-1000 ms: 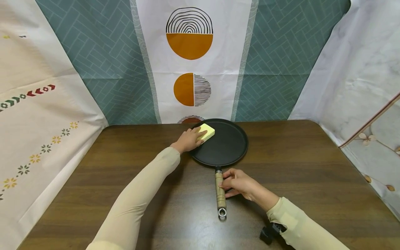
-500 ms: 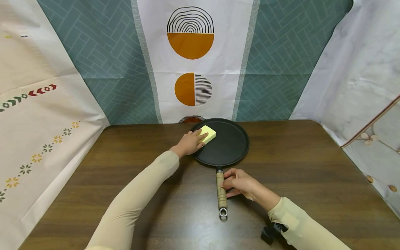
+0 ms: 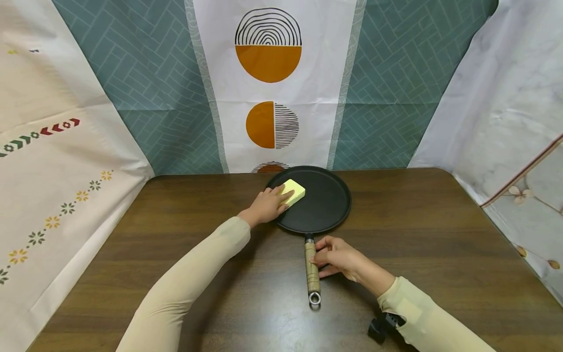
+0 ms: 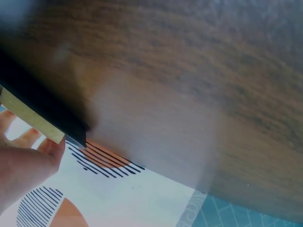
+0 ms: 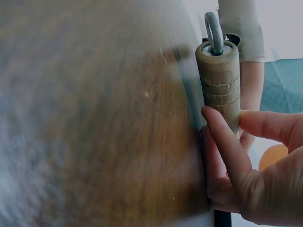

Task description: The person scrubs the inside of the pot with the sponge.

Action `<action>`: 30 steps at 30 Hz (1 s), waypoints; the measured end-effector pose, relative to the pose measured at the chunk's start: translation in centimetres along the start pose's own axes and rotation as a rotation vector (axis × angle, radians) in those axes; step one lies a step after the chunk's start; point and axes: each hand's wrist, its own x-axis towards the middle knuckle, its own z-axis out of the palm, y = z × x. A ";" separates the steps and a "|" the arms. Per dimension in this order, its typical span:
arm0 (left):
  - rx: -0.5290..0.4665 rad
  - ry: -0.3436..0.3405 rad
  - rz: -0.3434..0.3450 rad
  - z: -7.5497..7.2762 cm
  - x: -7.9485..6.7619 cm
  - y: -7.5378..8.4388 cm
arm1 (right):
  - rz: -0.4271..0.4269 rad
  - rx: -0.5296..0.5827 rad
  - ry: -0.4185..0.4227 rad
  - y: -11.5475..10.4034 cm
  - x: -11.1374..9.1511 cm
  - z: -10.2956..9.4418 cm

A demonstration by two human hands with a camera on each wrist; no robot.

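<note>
A round black frying pan (image 3: 323,205) lies on the table, its wooden handle (image 3: 312,276) pointing toward the person. On the left part of its cooking surface is a pale yellow sponge (image 3: 295,191), held by my left hand (image 3: 265,205) with spread fingers over it. From the left wrist, the sponge (image 4: 33,117) shows as a thick slab along the dark pan edge, fingertips at its side. My right hand (image 3: 340,259) pinches the handle from the right. The right wrist view shows thumb and fingers on either side of the handle (image 5: 219,75), which ends in a metal ring (image 5: 214,30).
The brown wooden table (image 3: 176,195) runs back to a patterned cloth backdrop (image 3: 272,88). Light cloths hang at the left (image 3: 66,186) and right (image 3: 506,112). A small black device (image 3: 382,327) sits at the right wrist, close to the tabletop.
The left hand and the sponge have slid slightly nearer the person and a little right across the pan. The right hand keeps its hold on the handle.
</note>
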 end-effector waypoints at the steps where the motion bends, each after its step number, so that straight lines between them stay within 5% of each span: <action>1: -0.001 0.002 0.002 0.0 -0.1 0.1 | -0.002 0.000 -0.001 0.0 0.0 0.0; 17: 0.031 0.050 0.024 0.2 -1.9 1.9 | -0.002 -0.001 -0.007 0.1 -0.2 -0.1; 30: 0.115 0.054 -0.021 0.4 -2.3 4.1 | -0.005 -0.007 -0.014 0.1 0.0 -0.1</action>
